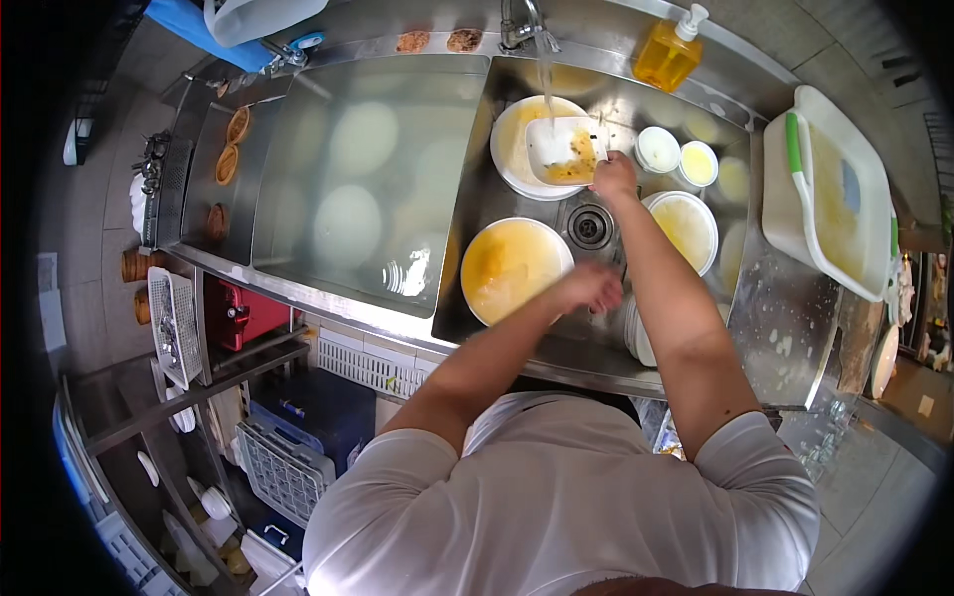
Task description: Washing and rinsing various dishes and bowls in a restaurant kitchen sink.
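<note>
My right hand [616,176] grips the corner of a squarish white dish [548,147] smeared with yellow food residue. The dish is tilted under running water from the faucet [516,33]. Beneath it sits a large round white dish [509,164] in the right-hand sink basin [477,186]. My left hand [592,289] is blurred, its fingers curled, between a white bowl [514,268] of yellowish liquid and the stacked dishes [639,335]. Whether it holds anything is unclear. A sink drain [590,226] lies between the hands. Bowls with yellowish liquid [682,231] lie partly behind my right forearm.
Two small white bowls [657,149] stand at the basin's right. The left basin [417,149] holds cloudy water over submerged round plates. A soap pump bottle [667,56] stands on the back ledge. A white tub [782,194] with green handles is at right.
</note>
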A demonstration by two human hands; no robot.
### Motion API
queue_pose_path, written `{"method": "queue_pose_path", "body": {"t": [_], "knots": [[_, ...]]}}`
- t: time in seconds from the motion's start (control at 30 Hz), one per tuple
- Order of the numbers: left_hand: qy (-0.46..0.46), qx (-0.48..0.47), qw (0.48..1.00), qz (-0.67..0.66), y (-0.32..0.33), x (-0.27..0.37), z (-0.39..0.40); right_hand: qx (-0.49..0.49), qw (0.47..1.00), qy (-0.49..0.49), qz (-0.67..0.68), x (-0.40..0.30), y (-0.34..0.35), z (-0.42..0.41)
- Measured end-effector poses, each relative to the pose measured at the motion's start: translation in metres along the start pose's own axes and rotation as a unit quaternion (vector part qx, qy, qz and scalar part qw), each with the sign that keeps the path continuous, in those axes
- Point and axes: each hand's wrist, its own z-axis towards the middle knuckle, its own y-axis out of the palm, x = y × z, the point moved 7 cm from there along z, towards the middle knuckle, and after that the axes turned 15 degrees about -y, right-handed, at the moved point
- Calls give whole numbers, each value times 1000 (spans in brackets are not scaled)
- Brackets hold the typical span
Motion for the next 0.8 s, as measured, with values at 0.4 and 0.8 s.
{"method": "queue_pose_path", "body": {"t": [0.4, 0.8], "knots": [[152, 173, 935, -268, -204, 137, -26, 43, 985, -138, -91, -42, -27, -13], [226, 219, 911, -266, -215, 172, -40, -357, 810, -386, -261, -103, 31, -64]]}}
